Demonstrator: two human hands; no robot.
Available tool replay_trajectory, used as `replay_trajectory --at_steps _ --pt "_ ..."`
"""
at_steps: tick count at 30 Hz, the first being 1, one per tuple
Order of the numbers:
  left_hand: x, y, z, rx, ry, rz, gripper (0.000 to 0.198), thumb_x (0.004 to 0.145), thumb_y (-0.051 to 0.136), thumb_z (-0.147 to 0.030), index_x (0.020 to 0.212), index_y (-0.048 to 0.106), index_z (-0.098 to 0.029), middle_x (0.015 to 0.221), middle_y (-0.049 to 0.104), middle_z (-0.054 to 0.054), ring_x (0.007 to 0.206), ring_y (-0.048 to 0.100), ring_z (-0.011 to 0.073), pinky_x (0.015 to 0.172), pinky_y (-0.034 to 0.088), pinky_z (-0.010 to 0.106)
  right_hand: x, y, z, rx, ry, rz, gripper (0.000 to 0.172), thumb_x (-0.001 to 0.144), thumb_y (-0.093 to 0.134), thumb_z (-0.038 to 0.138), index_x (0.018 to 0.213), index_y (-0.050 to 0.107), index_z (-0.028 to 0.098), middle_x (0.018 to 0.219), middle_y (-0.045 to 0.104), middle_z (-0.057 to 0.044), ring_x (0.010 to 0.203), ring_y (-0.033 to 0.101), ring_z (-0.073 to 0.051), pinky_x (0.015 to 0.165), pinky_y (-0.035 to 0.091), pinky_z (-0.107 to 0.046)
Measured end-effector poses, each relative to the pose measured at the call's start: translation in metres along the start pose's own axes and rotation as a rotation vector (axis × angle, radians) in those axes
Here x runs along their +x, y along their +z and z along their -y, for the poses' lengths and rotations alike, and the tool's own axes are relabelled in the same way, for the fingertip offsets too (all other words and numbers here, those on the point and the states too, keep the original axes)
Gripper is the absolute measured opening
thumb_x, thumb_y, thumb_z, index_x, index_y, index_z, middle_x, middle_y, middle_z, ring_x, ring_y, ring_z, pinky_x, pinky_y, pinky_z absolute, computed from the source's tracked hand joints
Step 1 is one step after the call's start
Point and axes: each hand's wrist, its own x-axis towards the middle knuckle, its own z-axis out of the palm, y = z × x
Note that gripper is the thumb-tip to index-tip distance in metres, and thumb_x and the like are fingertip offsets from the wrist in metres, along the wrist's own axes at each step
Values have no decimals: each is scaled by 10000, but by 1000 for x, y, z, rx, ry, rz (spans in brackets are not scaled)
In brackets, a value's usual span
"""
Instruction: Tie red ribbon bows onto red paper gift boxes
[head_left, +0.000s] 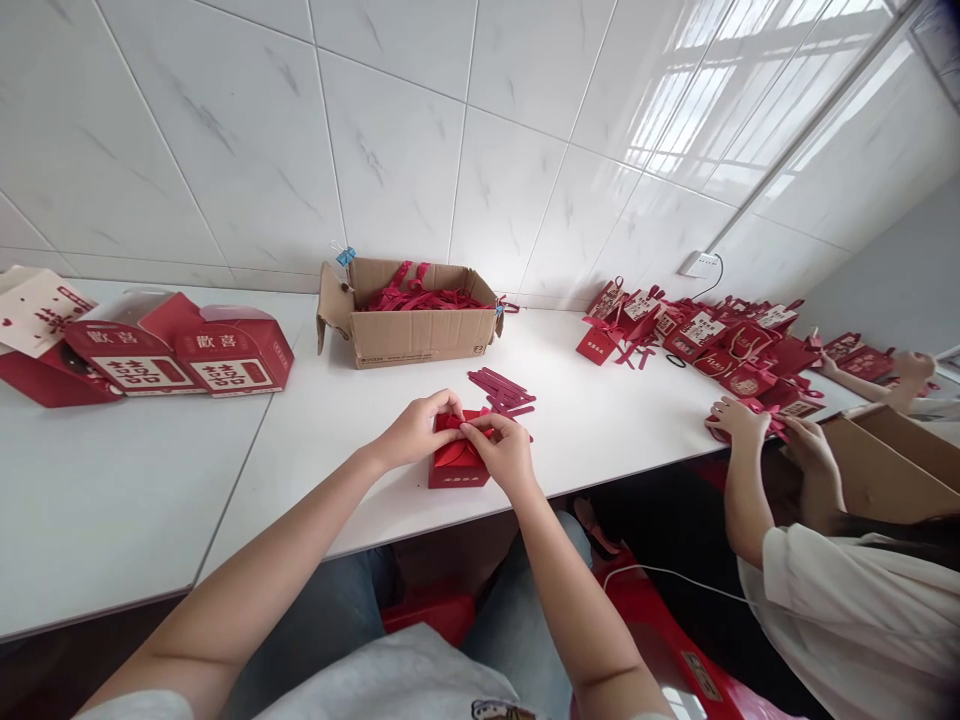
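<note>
A small red gift box point(459, 474) with pale lettering on its front stands on the white table, close to the front edge. Above its top my left hand point(422, 428) and my right hand point(501, 450) meet, fingers pinched together at the middle of the lid. Both seem to grip the top of the box, perhaps a ribbon there; the fingertips cover what exactly lies between them. Just behind the box is a loose pile of dark red ribbon strips point(501, 388), partly behind my right hand.
A cardboard box point(424, 338) full of red ribbons stands against the tiled wall. Larger red boxes point(232, 350) are at the left. Many small red boxes point(701, 330) crowd the right, where a co-worker's hands point(739, 420) handle one. A power strip point(700, 265) sits by the wall.
</note>
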Motion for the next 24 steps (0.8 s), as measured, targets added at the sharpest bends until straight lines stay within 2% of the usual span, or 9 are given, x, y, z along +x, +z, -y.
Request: replay_trajectory --at_steps 4,8,12,16,19,21,24 --pt "0 1 -3 53 -7 25 94 806 540 -251 876 493 -208 879 612 16 845 595 180 800 484 338 -2 -2 2 -85 -36 26 157 740 681 330 830 730 211 741 700 -9 549 523 -127 568 457 -271" --pt "0 0 -6 103 -2 19 82 788 499 -224 868 500 -208 900 612 29 858 588 190 792 488 348 -5 -1 1 -200 -171 -28 139 771 635 219 858 744 222 800 705 -32 731 623 -177 723 515 -315" --pt "0 0 -8 173 8 9 78 800 504 -257 860 511 -207 898 613 33 845 580 198 795 484 362 -3 -2 -2 -280 -252 -91 188 809 580 171 819 757 232 878 672 -57 786 637 -180 774 532 -324" --pt "0 1 -8 163 15 -9 118 821 522 -301 896 527 -209 946 623 51 889 584 213 828 485 381 -1 -6 -4 -382 -282 -39 236 852 532 185 908 757 232 904 663 -72 833 631 -198 809 530 -345" --pt "-1 2 -8 132 27 -14 113 833 516 -297 906 529 -211 965 629 53 902 593 211 839 486 377 -1 -8 -3 -371 -311 -3 241 854 528 196 955 747 213 974 668 -86 925 623 -215 854 517 -349" --pt "-1 2 -8 131 39 -16 112 838 508 -290 913 531 -211 973 632 49 918 599 208 852 482 368 0 -8 -1 -313 -285 31 223 831 563 209 970 738 204 989 682 -79 889 634 -206 820 527 -335" --pt "-2 1 -9 118 48 -3 128 847 486 -283 942 532 -211 985 636 46 934 610 202 847 485 347 0 -7 2 -252 -157 54 221 788 627 253 976 734 206 844 711 -44 668 618 -176 670 536 -319"
